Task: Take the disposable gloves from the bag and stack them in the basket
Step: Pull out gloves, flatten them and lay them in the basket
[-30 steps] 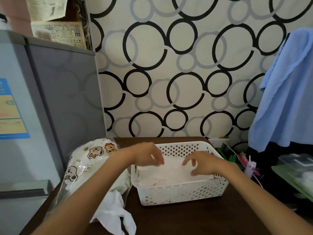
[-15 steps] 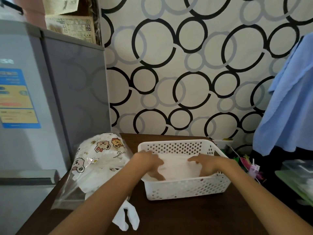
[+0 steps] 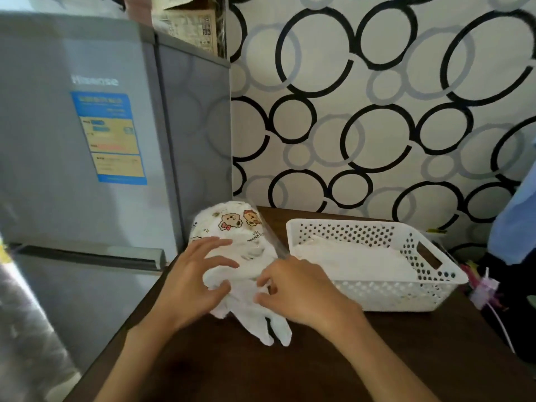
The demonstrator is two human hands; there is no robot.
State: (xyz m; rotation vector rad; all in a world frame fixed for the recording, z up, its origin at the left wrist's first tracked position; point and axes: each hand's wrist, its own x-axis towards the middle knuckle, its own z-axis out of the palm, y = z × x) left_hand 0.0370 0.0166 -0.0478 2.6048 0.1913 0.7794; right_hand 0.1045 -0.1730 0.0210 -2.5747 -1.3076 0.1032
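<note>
A clear bag (image 3: 232, 227) printed with cartoon bears lies on the dark table, stuffed with white disposable gloves. One glove (image 3: 269, 329) hangs out of its mouth toward me, fingers spread on the table. My left hand (image 3: 194, 282) rests on the bag's mouth, thumb and fingers spread around the bundle. My right hand (image 3: 295, 288) pinches the loose glove near the bag's opening. To the right stands a white perforated basket (image 3: 429, 288) with a flat stack of gloves (image 3: 353, 259) inside.
A grey fridge (image 3: 87, 169) stands tight against the table's left side. A wall with ring-patterned paper is behind. Blue cloth (image 3: 516, 224) hangs at the far right, with small clutter (image 3: 484, 288) beside the basket. Bare dark table (image 3: 290, 372) lies in front of me.
Both hands left the basket and moved left to the bag's mouth. The right hand now pinches the glove hanging out. The view has swung left.
</note>
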